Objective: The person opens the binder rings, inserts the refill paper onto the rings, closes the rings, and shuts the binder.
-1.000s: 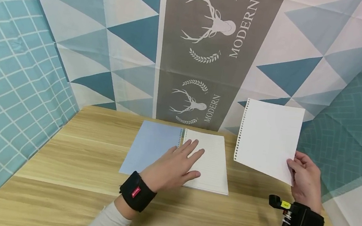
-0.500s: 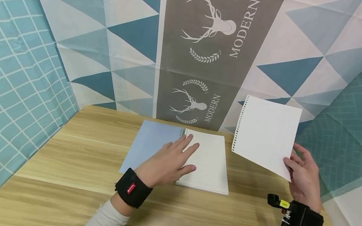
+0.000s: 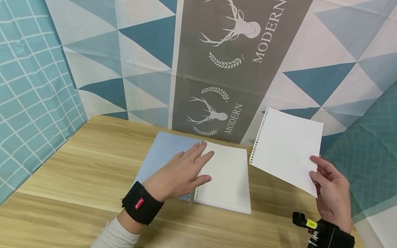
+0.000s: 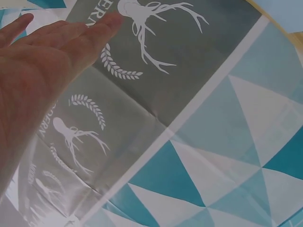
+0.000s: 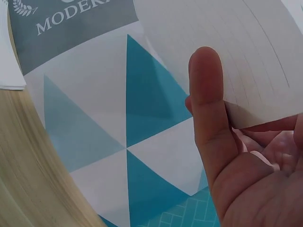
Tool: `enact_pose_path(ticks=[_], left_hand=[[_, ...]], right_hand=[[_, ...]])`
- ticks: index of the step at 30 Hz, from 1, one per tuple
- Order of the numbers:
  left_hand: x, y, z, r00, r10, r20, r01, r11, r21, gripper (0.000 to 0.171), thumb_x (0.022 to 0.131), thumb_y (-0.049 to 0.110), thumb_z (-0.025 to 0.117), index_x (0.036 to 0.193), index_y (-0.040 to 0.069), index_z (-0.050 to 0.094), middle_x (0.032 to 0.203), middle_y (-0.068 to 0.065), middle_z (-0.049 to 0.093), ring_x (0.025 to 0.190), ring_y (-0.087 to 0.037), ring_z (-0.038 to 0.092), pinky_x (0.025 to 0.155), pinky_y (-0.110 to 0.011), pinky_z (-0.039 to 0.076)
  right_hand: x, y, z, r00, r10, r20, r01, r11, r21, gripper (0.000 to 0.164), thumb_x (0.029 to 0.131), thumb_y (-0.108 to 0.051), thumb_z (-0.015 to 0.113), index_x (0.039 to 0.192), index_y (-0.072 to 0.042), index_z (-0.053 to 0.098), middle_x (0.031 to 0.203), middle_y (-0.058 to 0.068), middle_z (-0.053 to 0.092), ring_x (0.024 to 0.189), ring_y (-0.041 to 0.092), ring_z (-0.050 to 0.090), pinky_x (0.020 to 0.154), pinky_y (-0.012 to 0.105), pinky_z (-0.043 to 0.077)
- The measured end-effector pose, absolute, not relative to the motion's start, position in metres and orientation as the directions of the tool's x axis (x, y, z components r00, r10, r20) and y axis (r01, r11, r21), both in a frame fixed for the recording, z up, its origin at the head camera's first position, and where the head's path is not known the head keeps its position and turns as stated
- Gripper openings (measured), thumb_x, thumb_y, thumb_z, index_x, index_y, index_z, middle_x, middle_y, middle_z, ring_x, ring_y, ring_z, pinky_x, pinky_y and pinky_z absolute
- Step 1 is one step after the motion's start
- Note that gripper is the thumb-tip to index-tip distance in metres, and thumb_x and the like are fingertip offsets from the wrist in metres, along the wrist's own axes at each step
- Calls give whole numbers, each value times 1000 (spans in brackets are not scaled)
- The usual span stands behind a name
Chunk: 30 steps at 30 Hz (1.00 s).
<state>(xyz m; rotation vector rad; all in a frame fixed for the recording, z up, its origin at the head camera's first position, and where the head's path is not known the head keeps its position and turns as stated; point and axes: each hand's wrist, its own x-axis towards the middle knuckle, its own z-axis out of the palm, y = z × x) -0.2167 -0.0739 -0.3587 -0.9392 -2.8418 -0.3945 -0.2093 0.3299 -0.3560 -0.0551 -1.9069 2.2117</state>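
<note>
In the head view my right hand [image 3: 333, 190] pinches a loose sheet of paper [image 3: 286, 147] by its lower right corner, thumb in front. Punched holes line the sheet's left edge, and it is held up at the right of the table. The right wrist view shows faint ruled lines on this paper [image 5: 246, 56] beside the thumb. An open notebook lies on the table, with a blue cover [image 3: 165, 153] at left and a lined page [image 3: 228, 181] at right. Over its middle, my left hand [image 3: 178, 171] is spread with fingers straight, holding nothing. The left wrist view catches that hand [image 4: 42, 66] from the side.
A wooden table [image 3: 76, 179] carries the notebook. Behind it hangs a patterned cloth [image 3: 221, 60] with deer heads and triangles, close to the table's back edge. Blue checked cloth [image 3: 14, 76] borders the left side, green cloth [image 3: 386, 143] the right.
My left hand has slid left across the notebook, from the lined page toward the blue cover. The sheet in my right hand has shifted slightly left and tilted.
</note>
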Motion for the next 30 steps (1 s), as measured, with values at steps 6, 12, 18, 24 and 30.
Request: enact_pose_path(ticks=[6, 12, 18, 24, 30], left_hand=[[-217, -75, -357, -814, 553, 176, 580, 785, 216, 66, 105, 48, 49, 160, 15, 32, 170, -13, 21, 158, -30, 23, 117, -59, 37], [-219, -78, -356, -816, 548, 182, 577, 790, 206, 66, 105, 47, 50, 160, 13, 33, 170, -15, 22, 157, -32, 25, 116, -58, 38], [-219, -80, -355, -812, 549, 197, 582, 786, 209, 67, 105, 48, 49, 159, 12, 33, 169, -16, 23, 156, -35, 26, 115, -60, 39], [-221, -83, -354, -817, 540, 202, 576, 782, 240, 67, 105, 48, 49, 160, 12, 33, 169, -16, 23, 156, -36, 25, 115, -61, 37], [-221, -85, -355, -821, 536, 196, 571, 779, 259, 67, 105, 48, 49, 160, 13, 32, 169, -16, 24, 157, -35, 24, 116, -62, 36]], right_hand=[[-209, 325, -352, -974, 191, 125, -147, -102, -984, 44, 98, -8, 66, 141, -8, 59, 113, -2, 53, 87, 8, 58, 70, 13, 51], [-208, 320, -348, -976, 152, 157, -169, -70, -983, 44, 100, -7, 63, 143, -5, 56, 136, -9, 50, 110, 3, 55, 76, 11, 52], [-209, 313, -345, -983, 115, 144, -149, -30, -988, 46, 101, -9, 61, 146, -5, 53, 145, -10, 44, 116, 3, 53, 75, 12, 51], [-209, 305, -342, -986, 87, 143, -146, -29, -989, 46, 101, -9, 61, 145, -6, 53, 142, -9, 48, 97, 4, 65, 72, 14, 54], [-210, 299, -341, -987, 80, 141, -140, 8, -990, 46, 101, -10, 61, 147, -6, 52, 150, 0, 43, 94, 3, 66, 70, 15, 52]])
